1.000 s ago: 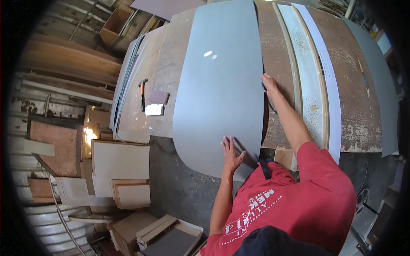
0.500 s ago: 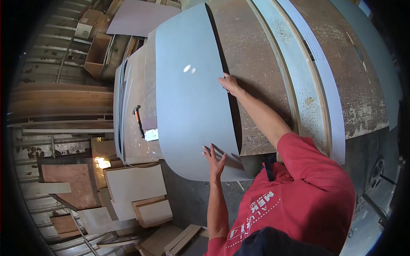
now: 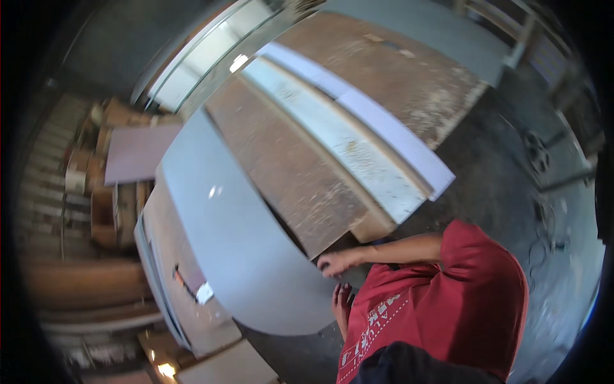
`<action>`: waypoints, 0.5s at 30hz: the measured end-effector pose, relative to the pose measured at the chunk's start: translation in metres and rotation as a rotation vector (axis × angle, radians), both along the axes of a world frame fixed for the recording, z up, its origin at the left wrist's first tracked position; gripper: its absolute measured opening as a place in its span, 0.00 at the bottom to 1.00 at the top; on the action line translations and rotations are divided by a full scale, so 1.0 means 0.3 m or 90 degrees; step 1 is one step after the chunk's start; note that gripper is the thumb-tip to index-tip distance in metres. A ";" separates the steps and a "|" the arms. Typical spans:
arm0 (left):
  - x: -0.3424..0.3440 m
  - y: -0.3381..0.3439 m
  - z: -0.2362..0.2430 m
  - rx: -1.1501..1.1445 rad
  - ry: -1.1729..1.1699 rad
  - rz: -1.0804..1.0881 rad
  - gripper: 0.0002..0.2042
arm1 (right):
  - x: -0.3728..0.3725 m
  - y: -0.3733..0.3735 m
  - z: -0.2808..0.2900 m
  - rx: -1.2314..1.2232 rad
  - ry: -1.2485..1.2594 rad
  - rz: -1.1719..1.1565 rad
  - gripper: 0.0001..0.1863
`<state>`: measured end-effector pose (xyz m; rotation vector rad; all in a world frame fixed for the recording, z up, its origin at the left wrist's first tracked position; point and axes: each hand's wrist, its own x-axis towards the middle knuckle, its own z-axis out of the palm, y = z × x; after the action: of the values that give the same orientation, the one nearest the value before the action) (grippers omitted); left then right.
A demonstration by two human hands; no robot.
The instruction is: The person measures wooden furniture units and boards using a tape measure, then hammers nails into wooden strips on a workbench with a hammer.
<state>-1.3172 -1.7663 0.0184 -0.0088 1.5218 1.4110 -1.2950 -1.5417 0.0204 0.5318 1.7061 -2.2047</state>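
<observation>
A large, thin grey-blue sheet lies lengthwise on the worn brown work table, its near end curving out past the table's edge. My right hand is at the sheet's right edge, close to the table's near corner. Its fingers are curled, but blur hides what they hold, if anything. Just below it, beside the sheet's near end, is my left hand. Only part of that hand shows, and its grip is unclear. A dark gap runs along the sheet's right side.
A hammer with an orange and black handle lies left of the sheet, beside a small white piece. To the right lie a pale, wood-edged strip and a lilac-white strip. Boards lean at the lower left.
The view has turned, and the sheet now appears slanted. My right hand has moved along the sheet's edge toward me. My left hand has left the sheet's top face for its near end.
</observation>
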 end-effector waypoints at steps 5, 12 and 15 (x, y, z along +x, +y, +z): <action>0.146 0.045 -0.022 0.130 -0.136 -0.144 0.22 | 0.440 -0.141 0.074 0.124 -0.060 -0.009 0.42; 0.474 0.130 0.011 0.108 -0.174 -0.327 0.15 | 0.914 -0.240 0.084 0.202 -0.052 -0.215 0.44; 0.586 0.191 0.022 0.089 -0.183 -0.369 0.14 | 1.063 -0.209 0.112 0.234 -0.096 -0.188 0.43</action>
<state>-1.1414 -1.7091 0.0252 0.2819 1.0694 0.9929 -0.9760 -1.6042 0.0541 1.0731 2.0693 -1.9701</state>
